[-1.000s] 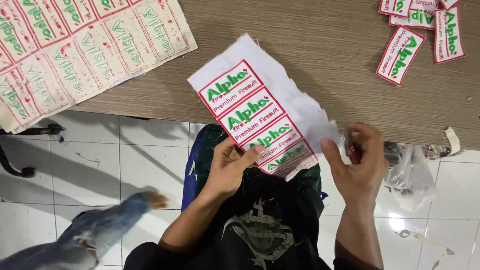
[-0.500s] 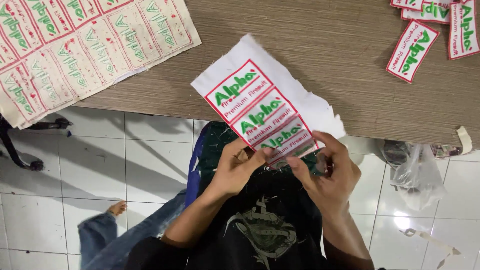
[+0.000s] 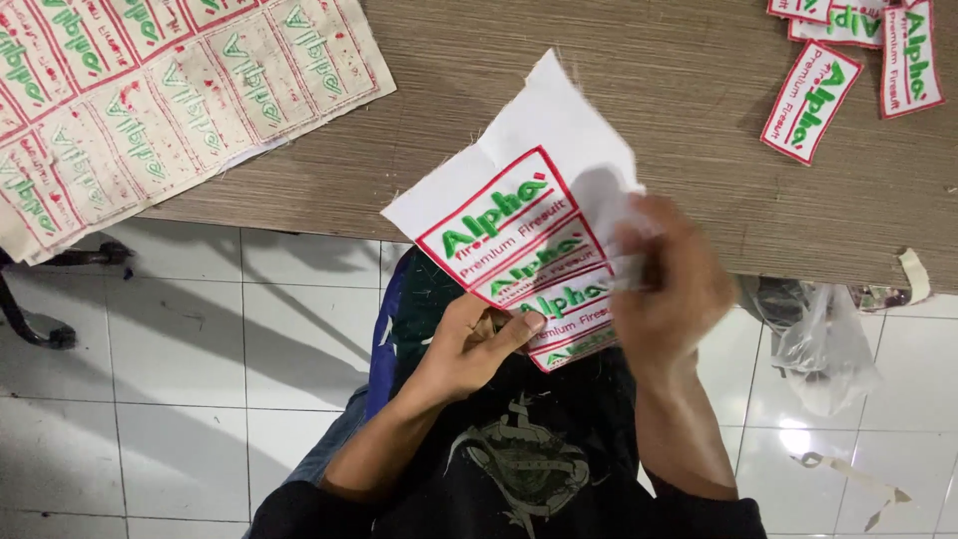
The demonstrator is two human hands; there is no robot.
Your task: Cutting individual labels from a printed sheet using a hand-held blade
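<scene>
Two hands work a strip of embroidered patches at the table edge.

The left hand [image 3: 469, 344] pinches the white patch strip [image 3: 524, 240], thumb pressed on its lower labels; the right hand [image 3: 667, 284] is motion-blurred at the strip's right edge, so its grip cannot be told. A steady pinch close to the red borders would likely keep the cloth taut. Outward, a large uncut patch sheet [image 3: 150, 110] and loose cut patches [image 3: 848, 60] lie on the table [image 3: 699, 150]; a clear plastic bag [image 3: 823, 344] hangs below, contents unclear.
</scene>
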